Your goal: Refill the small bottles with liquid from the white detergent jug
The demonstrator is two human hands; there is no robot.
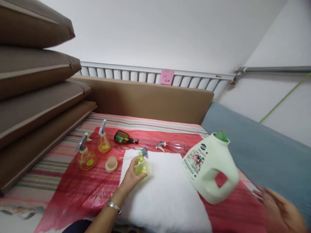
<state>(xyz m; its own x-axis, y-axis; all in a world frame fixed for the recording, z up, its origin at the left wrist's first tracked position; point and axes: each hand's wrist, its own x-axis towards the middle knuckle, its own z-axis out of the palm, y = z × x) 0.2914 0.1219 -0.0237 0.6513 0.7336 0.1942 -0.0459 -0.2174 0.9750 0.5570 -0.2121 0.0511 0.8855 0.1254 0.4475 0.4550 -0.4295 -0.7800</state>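
Observation:
My left hand [131, 176] is wrapped round a small yellow-green spray bottle [141, 163] that stands on a white towel [165, 191]. My right hand [279, 207] hovers at the lower right with fingers spread, blurred, a little apart from a large pale green detergent jug [211, 165]. The jug is tilted, its handle facing my right hand, and its open mouth points up and to the right.
Two orange spray bottles [85, 155] [104, 140] stand to the left on red plastic sheet [77, 191], with a round cap [111, 163], a dark bottle [122, 137] lying down and a clear spray bottle [173, 146] lying down. Brown cushions [36, 97] are stacked left; a blue mat [262, 152] lies right.

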